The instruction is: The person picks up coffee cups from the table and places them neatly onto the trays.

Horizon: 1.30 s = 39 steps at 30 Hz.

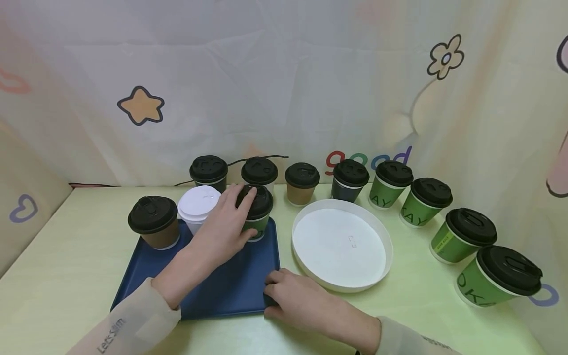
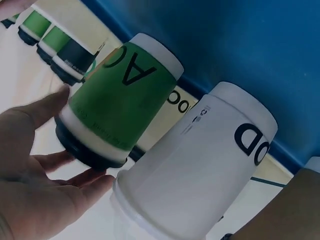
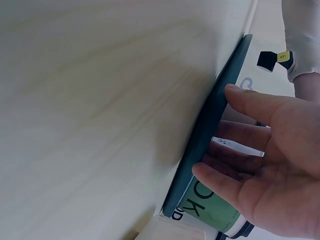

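Note:
My left hand (image 1: 222,224) reaches over a blue tray (image 1: 222,291) and grips a green paper cup (image 2: 125,95) with a black lid (image 1: 262,202). The fingers lie over the lid and the thumb is at the cup's side. This cup stands upright at the tray's back right. Beside it on the tray is a white cup (image 2: 200,165) with a white lid, and left of that a brown cup (image 1: 161,238) with a black lid. At the tray's front right corner, my right hand (image 1: 301,301) holds the rim between thumb and fingers.
A round white shallow tray (image 1: 387,251) lies right of the blue tray. Behind stand several black-lidded cups, among them a brown one (image 1: 300,194) and a dark one (image 1: 343,191). Green cups (image 1: 481,281) curve down the right side. A printed curtain (image 1: 284,98) hangs behind.

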Available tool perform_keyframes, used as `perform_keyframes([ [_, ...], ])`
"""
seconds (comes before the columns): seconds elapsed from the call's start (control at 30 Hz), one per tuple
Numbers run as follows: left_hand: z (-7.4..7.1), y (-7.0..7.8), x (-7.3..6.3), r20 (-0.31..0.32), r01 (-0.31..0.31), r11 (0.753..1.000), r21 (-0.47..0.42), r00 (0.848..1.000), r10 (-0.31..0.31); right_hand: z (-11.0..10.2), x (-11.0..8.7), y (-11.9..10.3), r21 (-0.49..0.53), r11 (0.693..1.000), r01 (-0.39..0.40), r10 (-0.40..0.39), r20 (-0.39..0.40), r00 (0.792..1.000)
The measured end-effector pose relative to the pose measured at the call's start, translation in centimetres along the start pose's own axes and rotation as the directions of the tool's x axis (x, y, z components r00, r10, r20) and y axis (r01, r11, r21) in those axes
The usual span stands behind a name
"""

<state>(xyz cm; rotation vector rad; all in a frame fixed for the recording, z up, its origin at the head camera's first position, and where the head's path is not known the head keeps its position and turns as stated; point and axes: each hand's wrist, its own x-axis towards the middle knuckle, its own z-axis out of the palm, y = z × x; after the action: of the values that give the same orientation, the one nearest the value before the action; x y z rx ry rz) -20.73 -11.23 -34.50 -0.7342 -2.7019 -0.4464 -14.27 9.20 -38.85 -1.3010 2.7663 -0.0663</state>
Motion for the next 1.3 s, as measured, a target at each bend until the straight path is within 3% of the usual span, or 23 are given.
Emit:
perform_keyframes([
  [0.23,-2.1,-0.2,-0.2,-0.033,0.012,0.997,-0.08,0.999,-0.014,0.0,-0.1,0.1,0.024,1.0,-0.011,0.011,0.015,1.0],
  [0.4,-3.9,-1.6,0.6,-0.065,0.056,0.995,-0.087,0.996,-0.062,-0.1,-0.2,0.2,0.028,0.999,-0.02,0.02,0.009,1.0],
  [0.6,-4.9,-3.6,1.7,-0.035,0.107,0.991,-0.085,0.993,-0.11,-0.1,-0.2,0.2,0.013,1.0,-0.024,0.024,0.012,1.0],
  [0.73,-5.3,-4.6,2.5,0.025,0.153,0.984,-0.088,0.988,-0.151,-0.1,-0.2,0.3,0.012,1.0,-0.024,0.024,0.01,1.0],
  [0.93,-5.8,-5.8,4.3,0.165,0.26,0.963,-0.075,0.955,-0.245,-0.1,-0.1,0.2,0.017,1.0,-0.021,0.021,0.0,1.0],
  [1.1,-6.2,-6.7,5.7,0.241,0.32,0.946,-0.042,0.922,-0.302,-0.1,-0.1,0.1,0.023,0.999,-0.022,0.022,-0.006,1.0],
  [1.3,-6.9,-7.8,7.2,0.336,0.371,0.928,0.004,0.874,-0.351,-0.1,0.0,0.0,0.025,0.999,-0.022,0.023,-0.002,1.0],
])
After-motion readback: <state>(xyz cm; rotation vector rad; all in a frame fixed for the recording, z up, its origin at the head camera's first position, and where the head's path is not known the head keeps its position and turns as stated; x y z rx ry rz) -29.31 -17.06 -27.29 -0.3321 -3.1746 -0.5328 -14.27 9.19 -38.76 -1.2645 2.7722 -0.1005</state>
